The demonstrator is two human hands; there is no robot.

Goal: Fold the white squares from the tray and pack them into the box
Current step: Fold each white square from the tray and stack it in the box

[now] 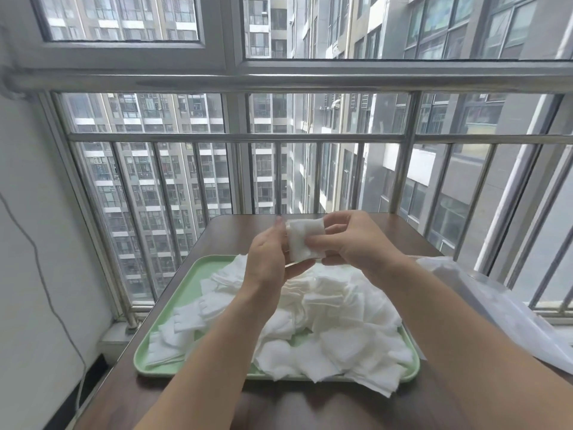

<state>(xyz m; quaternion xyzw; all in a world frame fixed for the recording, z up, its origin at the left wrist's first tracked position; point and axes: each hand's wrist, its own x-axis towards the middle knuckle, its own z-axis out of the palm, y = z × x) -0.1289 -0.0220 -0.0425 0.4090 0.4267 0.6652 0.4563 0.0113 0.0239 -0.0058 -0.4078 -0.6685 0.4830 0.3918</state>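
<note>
Nearest: dark brown wooden table [127,392], two bare forearms reaching forward over it

On the table, a pale green rectangular plastic tray [186,283], long side toward the person. A loose heap of white soft fabric squares [341,311] fills most of the tray, piled highest at the centre and right. A few squares overhang the tray's near right corner. Bare green shows along the tray's left and far left rim

Above the tray's far edge, both hands are raised and close together, holding one small white square [305,243] between them, clear of the heap. Left hand [269,259]: fingers curled round the square's left side. Right hand [356,240]: thumb pressed on the front face, fingers behind, pinching the right side. The square looks partly doubled over; the exact fold cannot be told

Right of the tray: crumpled translucent plastic sheeting [496,305], contents unclear

Beyond the tray: steel balcony railing [235,138] with upright bars, then grey high-rise apartment blocks [173,197]

Left of the tray: a thin cable [40,274] hangs down the white wall
</note>
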